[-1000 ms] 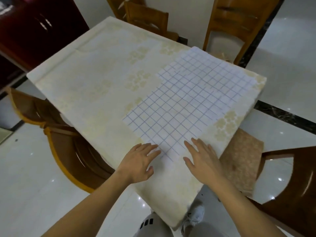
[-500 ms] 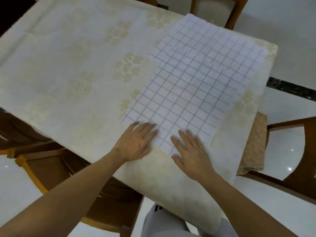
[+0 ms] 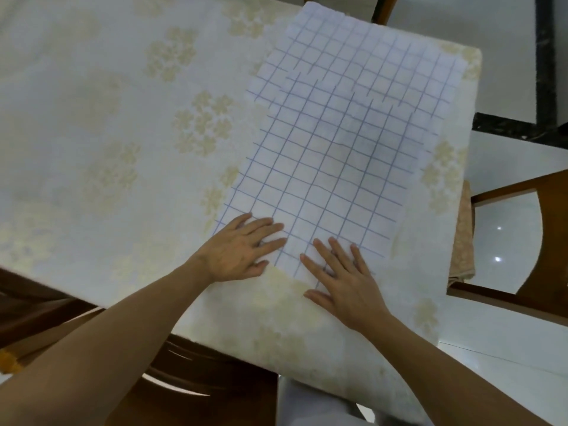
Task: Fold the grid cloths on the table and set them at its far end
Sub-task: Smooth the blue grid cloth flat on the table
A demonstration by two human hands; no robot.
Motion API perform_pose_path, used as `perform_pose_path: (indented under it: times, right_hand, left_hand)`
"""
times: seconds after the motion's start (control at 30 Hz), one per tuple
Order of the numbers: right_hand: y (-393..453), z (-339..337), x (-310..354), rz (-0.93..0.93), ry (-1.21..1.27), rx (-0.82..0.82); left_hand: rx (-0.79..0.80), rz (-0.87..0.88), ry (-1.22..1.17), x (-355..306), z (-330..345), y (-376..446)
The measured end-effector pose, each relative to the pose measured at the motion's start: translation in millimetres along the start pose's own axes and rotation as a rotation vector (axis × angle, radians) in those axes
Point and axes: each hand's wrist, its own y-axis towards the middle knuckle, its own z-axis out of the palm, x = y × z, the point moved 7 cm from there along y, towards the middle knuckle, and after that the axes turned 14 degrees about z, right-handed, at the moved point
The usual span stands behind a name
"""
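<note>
At the far left, below the table's near edge, a dark wooden chair [image 3: 172,392] shows under the left forearm. The table [image 3: 92,133] wears a cream covering with pale gold flower clusters and fills most of the view.

The left hand [image 3: 236,250] lies palm down, fingers straight and slightly spread, released and grasping nothing. The fingers point right and a little far, with the fingertips [image 3: 276,227] pressing on the near left corner of the grid cloth [image 3: 338,142]; the heel of the hand rests on the table covering just beside the cloth.

The grid cloth is white with thin blue lines and lies flat, unfolded, on the right half of the table. Its long axis runs from the near edge away toward the far right corner, tilted slightly rightward; its short near edge sits by the hands and its far short edge reaches close to the table's far end. The right long edge lies near the table's right side.

The right hand [image 3: 344,278] also lies flat, fingers straight and spread, pointing far and slightly left, resting on the cloth's near edge with the thumb on the table covering.

Right of the table stands another wooden chair [image 3: 522,287], a tan cushion [image 3: 462,238] on it, just beside the table's edge.
</note>
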Motion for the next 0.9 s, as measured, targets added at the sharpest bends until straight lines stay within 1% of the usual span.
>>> perform_pose_path:
  times: [0.17,0.27,0.33,0.43,0.57,0.7,0.8,0.9]
  right_hand:
    - [1,0,0,0.009,-0.008,-0.090]
    - [0,-2,1,-0.011,-0.007,-0.187]
    - [0,-2,1,-0.019,-0.005,-0.245]
    - [1,-1,-1,-0.001,0.014,-0.274]
    - [2,-9,-4,0.037,0.121,-0.340]
    - [-4,-25,-11,0.129,0.267,-0.407]
    - [-12,-34,-13,0.155,0.307,-0.429]
    - [-18,-41,-21,0.209,0.359,-0.436]
  left_hand:
    - [-0.065,0.009,0.041,3,0,2]
    - [-0.080,0.009,0.056,5,1,3]
    - [-0.108,-0.005,0.039,5,-1,4]
    - [-0.143,-0.046,-0.017,1,-5,7]
    - [-0.152,-0.088,-0.011,-1,-6,10]
    - [-0.186,-0.139,0.013,-6,-10,15]
    - [-0.219,-0.181,0.011,-8,-15,17]
    - [-0.195,-0.209,-0.038,-15,-17,20]
